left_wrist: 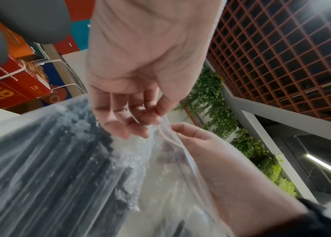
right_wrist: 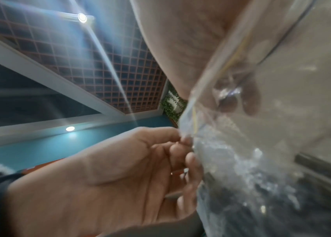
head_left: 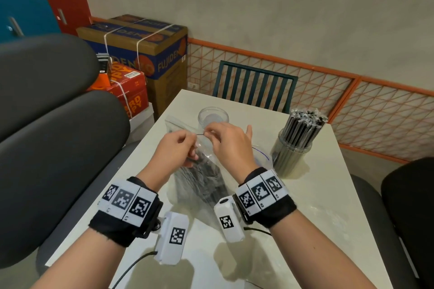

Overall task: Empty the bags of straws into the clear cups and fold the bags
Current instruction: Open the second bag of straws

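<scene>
A clear zip bag (head_left: 204, 178) full of black straws stands tilted on the white table (head_left: 317, 206) between my wrists. My left hand (head_left: 187, 142) pinches one side of the bag's top edge and my right hand (head_left: 211, 134) pinches the other side. In the left wrist view the left hand (left_wrist: 152, 116) pinches the zip strip, with the right hand (left_wrist: 180, 133) just below it on the bag (left_wrist: 58, 160). An empty clear cup (head_left: 213, 117) stands just beyond my hands. A second clear cup (head_left: 291, 155), packed with black straws, stands to the right.
A flat clear bag (head_left: 261, 156) lies under my right hand, and another bag's edge (head_left: 173, 125) shows left of the empty cup. A dark slatted chair (head_left: 253, 87) stands at the far end of the table. Grey seats (head_left: 58, 143) and boxes sit to the left.
</scene>
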